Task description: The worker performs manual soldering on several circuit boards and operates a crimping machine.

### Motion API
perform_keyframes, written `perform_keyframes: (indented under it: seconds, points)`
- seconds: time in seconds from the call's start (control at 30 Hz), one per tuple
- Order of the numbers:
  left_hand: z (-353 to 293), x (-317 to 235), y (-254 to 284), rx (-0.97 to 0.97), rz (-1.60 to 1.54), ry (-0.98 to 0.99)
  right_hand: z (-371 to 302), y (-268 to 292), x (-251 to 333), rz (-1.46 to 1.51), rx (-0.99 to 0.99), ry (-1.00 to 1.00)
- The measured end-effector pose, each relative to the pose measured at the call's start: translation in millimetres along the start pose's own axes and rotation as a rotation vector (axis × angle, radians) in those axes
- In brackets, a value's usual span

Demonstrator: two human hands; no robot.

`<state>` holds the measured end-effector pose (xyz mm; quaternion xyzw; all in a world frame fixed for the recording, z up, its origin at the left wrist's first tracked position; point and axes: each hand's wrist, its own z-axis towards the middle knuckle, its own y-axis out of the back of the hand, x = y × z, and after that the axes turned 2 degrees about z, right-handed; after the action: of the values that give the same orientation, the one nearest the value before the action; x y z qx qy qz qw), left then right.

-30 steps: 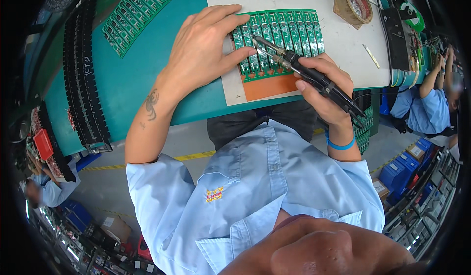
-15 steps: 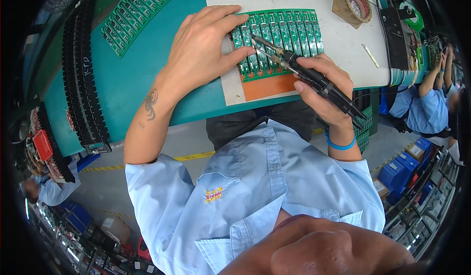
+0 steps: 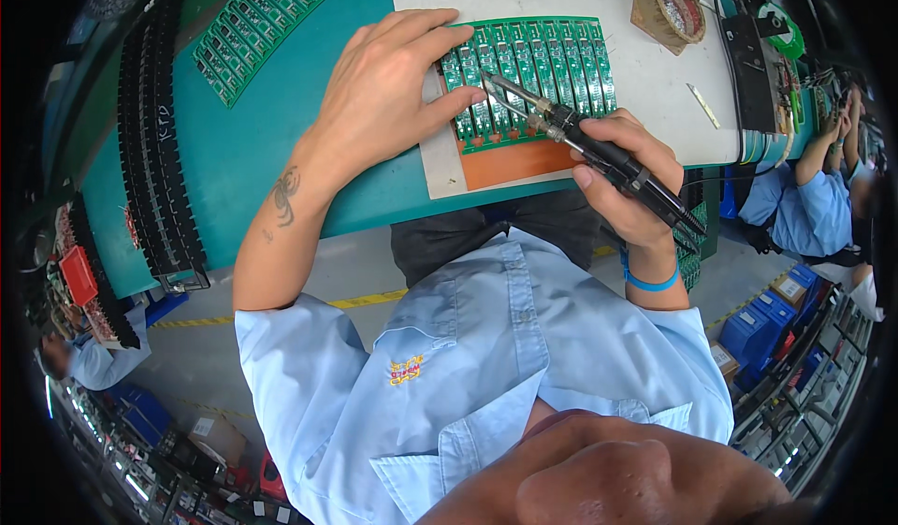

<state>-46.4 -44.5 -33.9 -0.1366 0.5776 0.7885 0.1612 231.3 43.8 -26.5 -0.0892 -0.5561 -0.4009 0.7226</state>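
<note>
A panel of narrow green circuit boards (image 3: 552,57) lies on an orange-brown base (image 3: 514,167) on the bench. My left hand (image 3: 385,85) rests at the panel's left end, fingers stretched out and apart. Its forefinger touches the upper left corner, and the thumb reaches over the leftmost boards. In my right hand (image 3: 629,165) is a pair of black soldering tweezers (image 3: 608,151) with two metal arms. They slant up to the left, and their tips are over the left part of the panel; whether they touch it I cannot tell.
A second green board panel (image 3: 262,29) lies at the far left, beside a long black slotted rack (image 3: 159,141). At the back right stand a round-mouthed holder (image 3: 681,12) and a black tool station (image 3: 748,76). A thin pale strip (image 3: 703,106) lies near them. Other people sit at both sides.
My right hand and the soldering tweezers have shifted slightly to the right and toward me, the tips moving a little across the panel. My left hand and the panel stay in place.
</note>
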Motion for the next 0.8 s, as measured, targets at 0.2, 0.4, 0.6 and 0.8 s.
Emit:
perform_keyframes:
  seconds: [0.2, 0.4, 0.6, 0.8]
  points:
    - [-1.3, 1.4, 4.6, -0.007, -0.001, 0.008, 4.3, -5.8, -0.8, 0.011, 0.008, -0.030]
    - [-0.4, 2.2, 12.8, 0.031, -0.051, 0.065, 9.2, -12.8, -7.0, 0.025, 0.003, -0.035]
    - [-0.8, 1.8, 10.4, 0.024, 0.001, 0.046, 11.6, -14.8, -9.1, 0.026, 0.005, -0.031]
    - [-0.7, 1.4, 10.8, 0.029, 0.022, 0.053, 13.1, -14.5, -6.2, 0.026, 0.014, -0.055]
